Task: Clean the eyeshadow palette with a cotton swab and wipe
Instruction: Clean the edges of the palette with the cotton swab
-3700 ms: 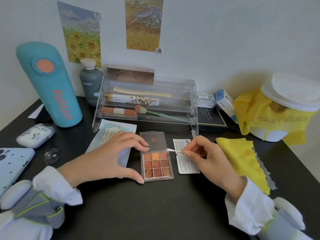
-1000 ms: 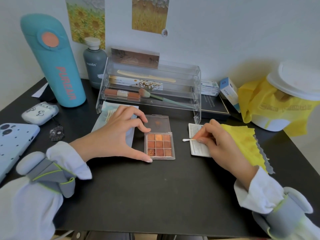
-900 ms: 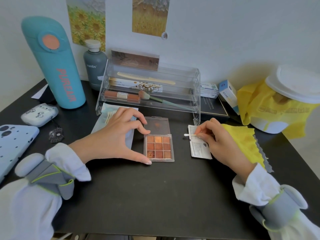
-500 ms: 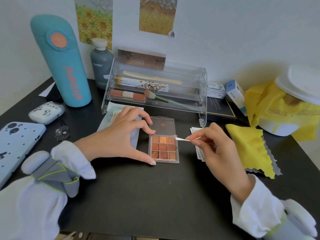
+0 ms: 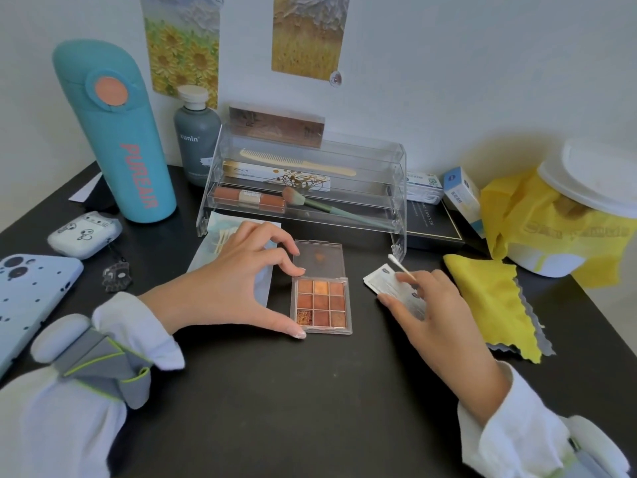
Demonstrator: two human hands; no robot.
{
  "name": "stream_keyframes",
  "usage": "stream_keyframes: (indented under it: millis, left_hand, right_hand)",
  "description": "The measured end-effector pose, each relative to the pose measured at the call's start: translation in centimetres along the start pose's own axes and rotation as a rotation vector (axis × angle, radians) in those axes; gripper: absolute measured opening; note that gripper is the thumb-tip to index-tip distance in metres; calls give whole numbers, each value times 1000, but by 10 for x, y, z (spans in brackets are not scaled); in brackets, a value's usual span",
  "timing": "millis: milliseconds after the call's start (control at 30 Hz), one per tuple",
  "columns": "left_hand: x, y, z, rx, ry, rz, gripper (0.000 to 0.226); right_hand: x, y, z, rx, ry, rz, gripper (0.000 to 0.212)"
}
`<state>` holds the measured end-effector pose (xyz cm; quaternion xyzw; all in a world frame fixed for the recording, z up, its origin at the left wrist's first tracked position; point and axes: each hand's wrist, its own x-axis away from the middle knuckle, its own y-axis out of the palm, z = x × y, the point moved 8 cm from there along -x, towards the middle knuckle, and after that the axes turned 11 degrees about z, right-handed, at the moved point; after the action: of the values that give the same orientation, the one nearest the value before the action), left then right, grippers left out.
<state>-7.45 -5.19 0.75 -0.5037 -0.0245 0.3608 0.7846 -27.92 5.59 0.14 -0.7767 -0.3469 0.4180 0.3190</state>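
- The palette [image 5: 321,298] lay open on the desk [image 5: 275,391], its left edge braced between the left hand's [image 5: 238,281] thumb and fingers.
- Right hand [image 5: 431,305] pinched a cotton swab [image 5: 400,266] and a wipe packet [image 5: 393,288].
- Judged light, rigid, slippery; powder fragile. Best held by its edges.
- The grip on the packet was partly hidden.

Palette [image 5: 321,302] sits open and flat on the desk, nine orange-brown pans. Swab [image 5: 400,266] is angled up over a white wipe packet [image 5: 393,288], probably still sealed.
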Motion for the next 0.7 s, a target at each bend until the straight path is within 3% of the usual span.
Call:
stream_keyframes:
  millis: [167, 400, 567, 700]
  left_hand:
    - [0, 0, -1, 1, -5, -18, 67]
    - [1, 0, 0, -2, -14, -13, 65]
    - [2, 0, -1, 1, -16, -19, 65]
    - [2, 2, -3, 6, -16, -29, 67]
  right_hand:
    - [-4, 4, -12, -69, -105, -105, 40]
    - [-36, 24, -25, -75, -248, -48, 30]
    - [-35, 10, -28, -104, -296, 69, 39]
    - [-15, 0, -35, -233, -400, 31, 28]
